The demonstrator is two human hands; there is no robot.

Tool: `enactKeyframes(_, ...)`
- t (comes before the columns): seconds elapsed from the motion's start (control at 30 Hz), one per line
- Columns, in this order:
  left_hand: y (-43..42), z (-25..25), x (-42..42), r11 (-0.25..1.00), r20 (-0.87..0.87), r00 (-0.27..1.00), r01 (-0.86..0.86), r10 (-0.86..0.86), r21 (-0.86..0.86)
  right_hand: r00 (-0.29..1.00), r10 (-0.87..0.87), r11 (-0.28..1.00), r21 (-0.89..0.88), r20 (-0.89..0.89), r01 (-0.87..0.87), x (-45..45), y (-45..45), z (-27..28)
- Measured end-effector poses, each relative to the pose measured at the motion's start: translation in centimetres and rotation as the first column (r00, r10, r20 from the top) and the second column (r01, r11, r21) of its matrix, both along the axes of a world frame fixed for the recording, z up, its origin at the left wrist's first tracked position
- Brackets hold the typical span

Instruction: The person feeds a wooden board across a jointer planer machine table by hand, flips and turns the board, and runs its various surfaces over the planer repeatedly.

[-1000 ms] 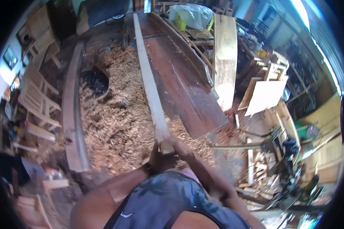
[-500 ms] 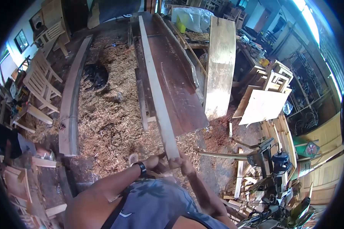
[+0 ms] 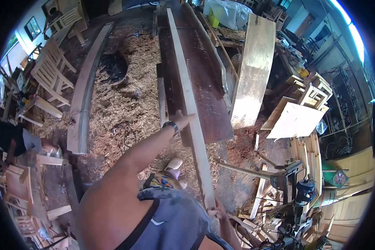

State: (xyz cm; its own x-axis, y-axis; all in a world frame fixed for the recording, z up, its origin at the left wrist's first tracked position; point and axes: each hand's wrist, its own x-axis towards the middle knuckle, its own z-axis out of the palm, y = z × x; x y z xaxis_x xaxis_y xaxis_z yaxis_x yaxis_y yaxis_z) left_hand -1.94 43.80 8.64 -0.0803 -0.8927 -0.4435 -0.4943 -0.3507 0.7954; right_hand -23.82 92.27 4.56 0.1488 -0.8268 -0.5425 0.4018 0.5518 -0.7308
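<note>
The right hand (image 3: 221, 211) closes around the long board's (image 3: 201, 166) near end; the left hand (image 3: 183, 119), loosely open, lies across it farther along, apparently for steadiness.

The left hand (image 3: 181, 120) touches a long pale beam (image 3: 200, 154) while the right hand (image 3: 219, 209) holds its near end.

"What's the long beam (image 3: 187, 89) made of?"
"Wood, matt, and smooth-looking along its top face."
"And the dark board (image 3: 212, 100)?"
"Wood too, with a faint sheen and some scuffs."
"The wide plank (image 3: 256, 62)?"
"Wood, catching the light in a glossy patch."
"Those shavings (image 3: 125, 100)?"
"Curled wood, rough and matt."
"The sheet (image 3: 237, 14)?"
"See-through plastic, crinkled and shiny."
"The chair (image 3: 52, 77)?"
"Bare wood, dull, apparently unvarnished."
"And the vest (image 3: 171, 223)?"
"Matt cloth, softly creased."
</note>
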Motion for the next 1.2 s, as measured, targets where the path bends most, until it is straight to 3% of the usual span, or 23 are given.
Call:
enactKeyframes(0.1,-4.3,1.0,-1.4,0.986,0.02,0.997,-0.082,0.08,0.142,0.998,-0.008,1.0,0.003,-0.065,0.009,0.3,1.2,0.0)
enactKeyframes(0.17,-6.0,0.3,-2.5,0.986,0.062,0.99,-0.13,0.124,0.106,0.994,-0.058,0.998,0.03,-0.091,0.061,1.4,0.6,3.4)
enactKeyframes(0.27,-6.0,-2.5,-3.6,0.98,0.188,0.963,-0.199,0.193,0.013,0.976,-0.197,0.978,0.052,-0.095,0.202,2.3,2.4,1.7)
enactKeyframes(0.3,-5.6,-2.3,-3.2,0.982,0.194,0.964,-0.189,0.183,0.016,0.962,-0.057,0.998,-0.044,-0.267,0.047,1.3,4.3,-1.6)
enactKeyframes(0.37,-5.1,-0.7,-2.9,0.983,0.139,0.976,-0.177,0.168,0.055,0.822,0.137,0.988,0.02,-0.553,-0.151,1.0,4.7,-0.7)
enactKeyframes(0.4,-5.6,-3.1,-2.2,0.982,0.1,0.979,-0.182,0.176,0.057,0.708,0.226,0.968,0.074,-0.669,-0.24,1.0,4.7,-0.1)
enactKeyframes(0.47,-6.4,-9.8,-0.4,0.978,0.015,0.98,-0.201,0.201,0.052,0.832,-0.008,0.998,-0.05,-0.554,-0.024,1.7,6.9,-2.1)
enactKeyframes(0.5,-4.7,-6.4,0.0,0.983,-0.133,0.979,-0.139,0.155,0.12,0.898,-0.11,0.986,0.065,-0.426,0.152,1.8,7.9,-1.7)
enactKeyframes(0.53,-3.7,-7.5,0.2,0.972,-0.194,0.958,-0.188,0.213,0.139,0.925,-0.233,0.931,0.204,-0.301,0.301,1.7,9.3,-2.2)
enactKeyframes(0.6,-1.1,-9.5,0.6,0.938,-0.311,0.889,-0.289,0.338,0.193,0.877,-0.058,0.854,0.431,-0.478,0.292,1.3,14.4,-6.1)
enactKeyframes(0.63,0.5,-9.0,0.8,0.939,-0.287,0.906,-0.246,0.311,0.241,0.839,0.054,0.792,0.535,-0.541,0.295,1.4,16.5,-7.8)
enactKeyframes(0.67,2.2,-7.6,0.9,0.936,-0.266,0.921,-0.205,0.283,0.286,0.779,-0.142,0.682,0.51,-0.611,0.525,2.2,16.7,-7.6)
enactKeyframes(0.73,5.5,-6.4,0.9,0.914,-0.295,0.913,-0.161,0.281,0.373,0.512,-0.446,0.311,0.409,-0.734,0.858,4.4,17.4,-6.0)
enactKeyframes(0.77,7.4,-6.4,0.7,0.897,-0.34,0.889,-0.153,0.308,0.414,0.423,-0.413,0.303,0.316,-0.807,0.899,4.7,17.6,-4.6)
enactKeyframes(0.87,12.7,-5.6,-0.4,0.853,-0.34,0.877,-0.133,0.338,0.505,0.353,-0.169,0.235,0.31,-0.92,0.921,4.1,21.5,-3.3)
enactKeyframes(0.97,17.3,-5.8,-1.4,0.853,-0.364,0.877,-0.093,0.314,0.513,0.347,-0.079,0.319,0.306,-0.935,0.897,3.6,28.0,-4.5)
enactKeyframes(1.07,22.0,-6.4,-2.2,0.781,-0.456,0.779,-0.068,0.43,0.62,0.206,-0.32,0.2,0.147,-0.925,0.969,4.3,33.4,-6.4)
enactKeyframes(1.1,23.1,-8.4,-1.6,0.731,-0.471,0.752,-0.02,0.46,0.682,0.229,-0.284,0.225,0.167,-0.931,0.96,4.1,36.2,-7.7)
enactKeyframes(1.2,26.5,-8.0,-1.9,0.767,-0.477,0.76,-0.043,0.441,0.64,0.201,-0.27,0.237,0.138,-0.942,0.962,4.2,40.5,-8.5)
